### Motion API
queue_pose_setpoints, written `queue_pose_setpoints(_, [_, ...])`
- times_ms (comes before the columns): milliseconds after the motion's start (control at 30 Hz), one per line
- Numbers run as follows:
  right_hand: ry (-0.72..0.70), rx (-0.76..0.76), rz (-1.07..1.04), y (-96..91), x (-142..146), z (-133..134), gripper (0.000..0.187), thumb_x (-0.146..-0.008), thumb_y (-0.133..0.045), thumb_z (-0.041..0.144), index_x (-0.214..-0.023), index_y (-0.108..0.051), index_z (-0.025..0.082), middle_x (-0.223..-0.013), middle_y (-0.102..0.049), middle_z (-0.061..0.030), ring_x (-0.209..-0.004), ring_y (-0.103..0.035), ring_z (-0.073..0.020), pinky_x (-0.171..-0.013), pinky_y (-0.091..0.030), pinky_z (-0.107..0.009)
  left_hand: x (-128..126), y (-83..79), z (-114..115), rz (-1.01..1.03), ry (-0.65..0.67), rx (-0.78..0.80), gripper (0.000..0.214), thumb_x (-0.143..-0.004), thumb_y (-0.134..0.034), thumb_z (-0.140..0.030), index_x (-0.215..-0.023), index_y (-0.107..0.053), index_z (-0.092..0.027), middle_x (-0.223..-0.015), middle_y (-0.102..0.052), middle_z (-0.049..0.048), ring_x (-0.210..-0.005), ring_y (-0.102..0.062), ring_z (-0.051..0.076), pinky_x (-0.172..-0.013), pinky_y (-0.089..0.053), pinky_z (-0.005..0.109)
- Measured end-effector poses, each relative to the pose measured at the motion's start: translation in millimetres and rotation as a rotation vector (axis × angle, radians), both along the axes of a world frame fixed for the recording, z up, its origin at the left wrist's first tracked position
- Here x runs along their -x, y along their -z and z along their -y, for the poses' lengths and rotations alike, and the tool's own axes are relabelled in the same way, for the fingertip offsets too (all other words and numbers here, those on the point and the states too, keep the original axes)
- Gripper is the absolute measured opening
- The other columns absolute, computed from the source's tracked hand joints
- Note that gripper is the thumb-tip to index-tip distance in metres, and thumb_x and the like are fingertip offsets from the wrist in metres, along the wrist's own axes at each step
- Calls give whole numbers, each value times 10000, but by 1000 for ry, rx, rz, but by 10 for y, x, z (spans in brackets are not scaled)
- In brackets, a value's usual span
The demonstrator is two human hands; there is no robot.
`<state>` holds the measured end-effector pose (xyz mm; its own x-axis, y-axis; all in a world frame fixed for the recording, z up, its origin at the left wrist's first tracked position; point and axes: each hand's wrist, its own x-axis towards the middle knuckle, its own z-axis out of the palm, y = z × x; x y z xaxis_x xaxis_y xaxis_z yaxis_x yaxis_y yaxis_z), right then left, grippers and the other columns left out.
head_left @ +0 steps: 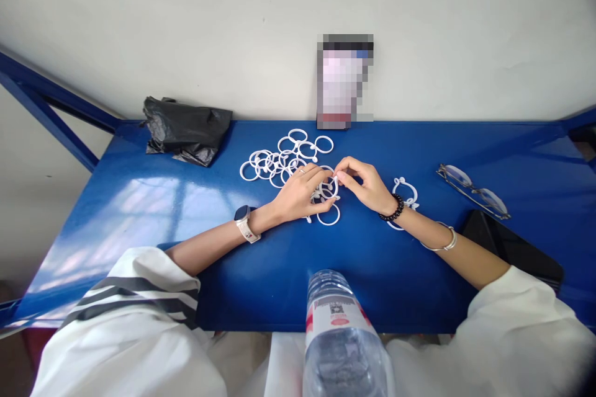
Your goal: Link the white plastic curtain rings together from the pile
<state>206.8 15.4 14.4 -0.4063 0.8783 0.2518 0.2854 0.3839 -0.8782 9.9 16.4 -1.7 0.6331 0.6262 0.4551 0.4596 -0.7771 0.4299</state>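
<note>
My left hand (300,192), a ring on one finger, has its thumb and fingers curled round a white plastic ring (336,191). The fingertips of my right hand (367,186) pinch at the upper right edge of that same ring, where a small white piece shows. More white rings (329,224) lie under and in front of my left hand, partly covered by it. Beyond it spreads a loose pile of thin white rings with small knobs (257,169). A few more rings (408,185) sit to the right, by my right wrist.
A crumpled black plastic bag (189,130) lies at the back left of the blue table (223,291). A blurred-out phone-like object (342,84) leans on the wall. Glasses (475,190) and a black flat device (516,251) are on the right. A water bottle (342,335) stands close in front.
</note>
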Motion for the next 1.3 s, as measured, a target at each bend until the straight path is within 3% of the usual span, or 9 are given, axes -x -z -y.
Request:
queue_pose_setpoints(600, [94, -120, 22, 9, 12, 25, 317, -995, -393, 410, -851, -583, 200, -790, -620, -18, -682, -581, -133, -663, -461, -275, -3, -27, 11, 15, -34, 35, 317, -845, -565, -361, -1083, -561, -152, -965, -668, 84, -886, -595, 226, -796, -497, 364])
queue_pose_setpoints(833, [169, -159, 144, -53, -13, 19, 258, -983, -410, 371, -873, -578, 209, -846, -645, -28, -708, -600, -148, -674, -468, -281, 6, -45, 17, 21, -45, 47, 319, -850, -565, -368, -1074, -569, -141, -960, -666, 88, -863, -594, 219, -795, -500, 362])
queue_pose_setpoints(967, [250, -190, 335, -211, -76, -50, 183, -956, -422, 299, -902, -573, 210, -887, -663, -43, -750, -615, -171, -672, -464, -288, 12, -40, 24, 14, -49, 76, 324, -849, -567, -372, -1089, -565, -154, -1032, -665, 96, -909, -597, 227, -834, -500, 378])
queue_pose_setpoints(1100, [298, -214, 773, -461, -182, -102, 152, -912, -434, 216, -940, -582, 194, -935, -677, -82, -834, -611, -223, -632, -397, -303, 15, -47, 31, 24, -38, 78, 329, -858, -559, -363, -1101, -558, -141, -1054, -659, 104, -917, -589, 225, -831, -507, 375])
queue_pose_setpoints(1300, [250, 6, 1323, -691, -556, -169, 220, -874, -532, 345, -1011, -577, 178, -983, -684, -124, -806, -622, -268, -585, -339, -306, 17, -64, 33, 30, -36, 84, 323, -866, -546, -350, -1118, -550, -148, -1076, -653, 102, -945, -598, 222, -849, -510, 368])
